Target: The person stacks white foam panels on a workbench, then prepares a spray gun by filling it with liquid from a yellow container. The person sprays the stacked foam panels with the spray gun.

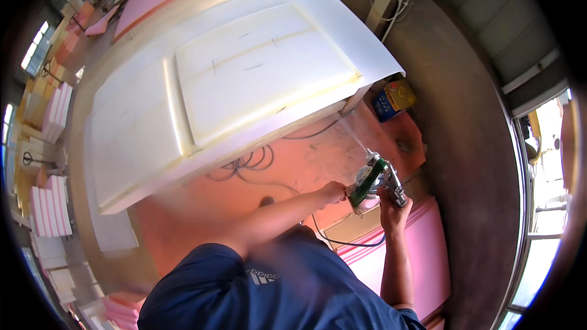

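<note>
My right hand (394,209) is wrapped around the handle of a metal spray gun (391,184) with a green part and a round cup-like body below it. A thin pale jet of spray leaves the nozzle toward the upper left. Beside the gun's green part, my left hand (334,192) is closed, its fingertips turned toward the gun; what it holds there is too small to make out. Ahead of both hands lies a large white padded slab (257,79) with raised rectangular panels, yellowish edges and a few short dark marks.
A dark hose (251,157) lies coiled on the reddish floor sheet (202,208). A blue and yellow can (391,101) stands by the slab's right corner. Pink foam sheets (422,256) lie at lower right, beside a brown wall (474,165). Foam stacks (51,208) line the left.
</note>
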A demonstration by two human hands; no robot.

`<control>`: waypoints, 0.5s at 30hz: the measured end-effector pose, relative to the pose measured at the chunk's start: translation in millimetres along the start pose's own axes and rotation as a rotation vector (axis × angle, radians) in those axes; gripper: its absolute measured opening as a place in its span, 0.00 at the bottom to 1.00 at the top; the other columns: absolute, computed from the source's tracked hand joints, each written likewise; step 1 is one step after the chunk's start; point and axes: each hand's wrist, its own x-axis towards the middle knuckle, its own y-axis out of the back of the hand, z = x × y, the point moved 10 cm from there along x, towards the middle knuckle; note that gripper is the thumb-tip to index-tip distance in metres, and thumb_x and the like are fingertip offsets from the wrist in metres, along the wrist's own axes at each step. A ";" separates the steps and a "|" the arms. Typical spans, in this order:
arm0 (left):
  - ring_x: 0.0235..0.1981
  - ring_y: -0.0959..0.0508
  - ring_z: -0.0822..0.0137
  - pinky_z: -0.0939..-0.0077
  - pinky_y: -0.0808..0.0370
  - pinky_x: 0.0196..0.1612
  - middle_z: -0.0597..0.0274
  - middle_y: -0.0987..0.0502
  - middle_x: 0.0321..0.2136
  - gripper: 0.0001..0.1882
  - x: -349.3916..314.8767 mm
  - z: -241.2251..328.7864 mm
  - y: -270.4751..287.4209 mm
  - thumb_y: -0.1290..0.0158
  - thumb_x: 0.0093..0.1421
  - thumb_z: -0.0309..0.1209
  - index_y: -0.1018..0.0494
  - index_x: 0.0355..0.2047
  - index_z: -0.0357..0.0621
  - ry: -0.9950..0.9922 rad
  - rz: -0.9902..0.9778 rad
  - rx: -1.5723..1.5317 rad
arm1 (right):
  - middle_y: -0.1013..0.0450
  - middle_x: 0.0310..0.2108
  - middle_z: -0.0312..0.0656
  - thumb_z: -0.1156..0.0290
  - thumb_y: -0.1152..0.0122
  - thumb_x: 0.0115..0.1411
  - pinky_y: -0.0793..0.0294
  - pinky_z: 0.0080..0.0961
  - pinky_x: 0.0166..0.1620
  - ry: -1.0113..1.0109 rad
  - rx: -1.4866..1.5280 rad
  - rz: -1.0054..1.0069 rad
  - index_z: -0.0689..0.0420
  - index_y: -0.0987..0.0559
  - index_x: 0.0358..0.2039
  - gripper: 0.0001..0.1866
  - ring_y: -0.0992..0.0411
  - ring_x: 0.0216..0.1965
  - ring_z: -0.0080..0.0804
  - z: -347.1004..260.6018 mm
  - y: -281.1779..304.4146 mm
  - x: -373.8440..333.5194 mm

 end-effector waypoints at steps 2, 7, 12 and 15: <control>0.29 0.28 0.78 0.83 0.33 0.30 0.68 0.25 0.28 0.16 4.2 16.4 -13.7 0.57 0.57 0.20 0.20 0.39 0.42 0.003 -0.007 0.067 | 0.29 0.24 0.27 0.77 0.33 0.57 0.35 0.17 0.31 0.003 -0.019 0.052 0.67 0.19 0.38 0.09 0.37 0.27 0.13 5.6 17.6 4.1; 0.28 0.29 0.77 0.82 0.33 0.30 0.69 0.25 0.27 0.16 18.1 44.4 -36.4 0.57 0.58 0.21 0.19 0.39 0.43 -0.018 -0.038 0.212 | 0.28 0.25 0.27 0.77 0.33 0.58 0.34 0.16 0.32 0.010 -0.011 0.169 0.67 0.19 0.40 0.10 0.35 0.27 0.14 8.0 44.9 11.6; 0.27 0.29 0.75 0.81 0.33 0.29 0.67 0.26 0.25 0.15 19.5 72.7 -33.8 0.55 0.54 0.19 0.19 0.35 0.42 -0.042 -0.023 0.196 | 0.26 0.26 0.28 0.78 0.33 0.58 0.32 0.17 0.33 0.064 0.005 0.207 0.65 0.18 0.42 0.11 0.33 0.28 0.14 3.4 51.5 23.6; 0.29 0.25 0.73 0.79 0.30 0.31 0.65 0.23 0.27 0.12 20.0 88.7 -13.3 0.54 0.57 0.23 0.19 0.34 0.40 -0.142 0.046 0.097 | 0.25 0.30 0.28 0.80 0.35 0.58 0.31 0.17 0.36 0.116 0.116 0.155 0.64 0.19 0.46 0.14 0.32 0.31 0.14 2.5 40.4 43.7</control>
